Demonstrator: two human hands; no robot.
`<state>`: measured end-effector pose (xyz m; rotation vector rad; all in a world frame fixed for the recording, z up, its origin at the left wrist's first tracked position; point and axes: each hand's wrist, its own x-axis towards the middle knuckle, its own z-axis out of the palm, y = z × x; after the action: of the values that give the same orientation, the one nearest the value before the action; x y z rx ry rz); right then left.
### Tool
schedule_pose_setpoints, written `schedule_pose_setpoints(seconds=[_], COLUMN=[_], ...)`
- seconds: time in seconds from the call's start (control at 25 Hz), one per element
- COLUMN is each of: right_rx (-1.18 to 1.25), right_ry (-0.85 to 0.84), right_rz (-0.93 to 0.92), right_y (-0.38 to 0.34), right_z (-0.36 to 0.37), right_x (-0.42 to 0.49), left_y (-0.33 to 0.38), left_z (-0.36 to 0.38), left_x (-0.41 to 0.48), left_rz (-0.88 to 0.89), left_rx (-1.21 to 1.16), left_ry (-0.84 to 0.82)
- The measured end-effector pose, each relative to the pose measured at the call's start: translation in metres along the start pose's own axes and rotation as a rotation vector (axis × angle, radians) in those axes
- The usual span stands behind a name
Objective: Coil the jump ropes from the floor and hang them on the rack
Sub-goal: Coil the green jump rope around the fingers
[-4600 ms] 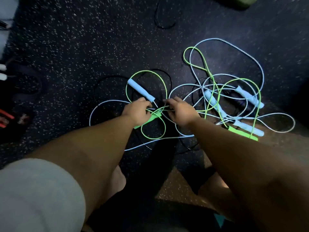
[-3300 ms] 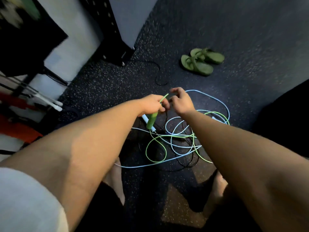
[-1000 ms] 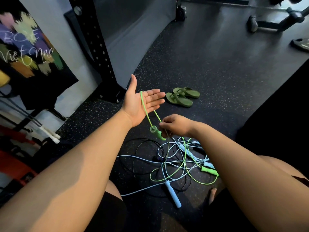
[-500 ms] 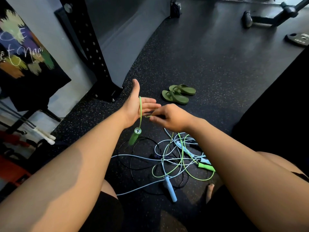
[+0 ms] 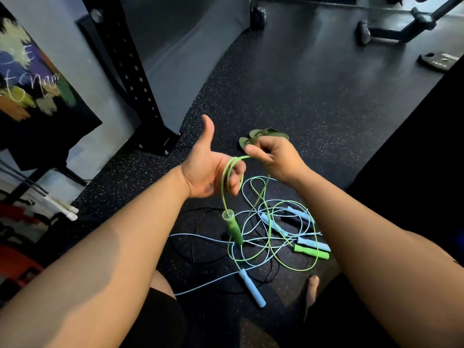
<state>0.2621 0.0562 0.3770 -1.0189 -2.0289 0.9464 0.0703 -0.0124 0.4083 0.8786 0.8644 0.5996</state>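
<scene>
- The green jump rope [image 5: 227, 177] is being coiled. Its cord is looping over the half-curled fingers of the left hand [image 5: 206, 169], and one green handle [image 5: 233, 228] is dangling below. The rest is trailing into the tangle of ropes [image 5: 271, 229] on the floor near the knees.
- This looks like the first turns of the first rope. Next, the right hand [image 5: 273, 159] needs to pull slack free of the tangle and lay another turn.
- The left hand is standing thumb-up, hooking the loop.
- The right hand is pinching the cord just to the right, fingers closed.
- A black perforated upright [image 5: 125, 71] is standing far left.

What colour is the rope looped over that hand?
The rope is bright green, like its handle hanging below; head view.
</scene>
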Motion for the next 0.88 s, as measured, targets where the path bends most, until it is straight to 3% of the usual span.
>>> schedule_pose_setpoints(seconds=[0.2, 0.48, 0.64, 0.88], right_rx=[-0.010, 0.149, -0.127, -0.377], right_ry=[-0.102, -0.473, -0.540, -0.354], right_rz=[0.093, 0.417, 0.250, -0.140], right_y=[0.006, 0.000, -0.017, -0.030], right_z=[0.021, 0.032, 0.020, 0.005], right_x=[-0.006, -0.016, -0.013, -0.008], left_y=[0.007, 0.006, 0.004, -0.003], left_z=[-0.004, -0.017, -0.024, -0.018], left_x=[-0.003, 0.000, 0.003, 0.012], left_rz=[0.253, 0.405, 0.392, 0.225], left_rx=[-0.394, -0.449, -0.352, -0.087], left_ry=[0.055, 0.144, 0.286, 0.310])
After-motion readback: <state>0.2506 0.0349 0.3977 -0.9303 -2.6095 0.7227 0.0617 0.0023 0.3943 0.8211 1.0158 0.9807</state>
